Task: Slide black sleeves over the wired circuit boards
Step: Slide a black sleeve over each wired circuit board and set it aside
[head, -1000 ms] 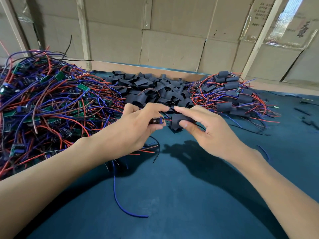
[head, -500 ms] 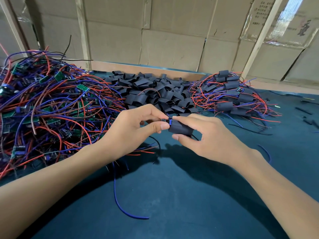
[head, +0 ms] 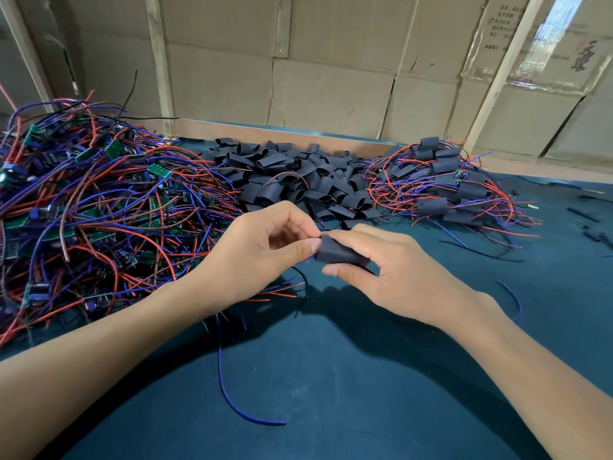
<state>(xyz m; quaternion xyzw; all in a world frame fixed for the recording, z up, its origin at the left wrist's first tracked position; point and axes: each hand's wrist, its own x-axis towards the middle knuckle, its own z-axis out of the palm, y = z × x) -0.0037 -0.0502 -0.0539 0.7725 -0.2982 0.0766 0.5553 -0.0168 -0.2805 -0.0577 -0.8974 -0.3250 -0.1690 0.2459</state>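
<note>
My right hand (head: pixel 391 270) pinches a black sleeve (head: pixel 338 252) between thumb and fingers above the table. My left hand (head: pixel 262 257) meets the sleeve's left end with thumb and forefinger; the circuit board is hidden inside the sleeve, and its blue wire (head: pixel 232 390) trails down over the table below my left wrist. A heap of bare green boards with red and blue wires (head: pixel 89 207) lies on the left. A pile of empty black sleeves (head: pixel 292 177) sits behind my hands. Sleeved boards with wires (head: pixel 444 184) lie at the back right.
The table has a dark teal mat (head: pixel 331 376). A wooden ledge (head: pixel 298 136) and cardboard wall (head: pixel 331 78) close the back. Small black scraps (head: pixel 587 220) and a loose blue wire piece (head: pixel 512 297) lie on the right.
The sleeve has slid leftward over the board: the board's end, visible between my hands a second ago, is now covered. Both hands drifted slightly lower and closer together.
</note>
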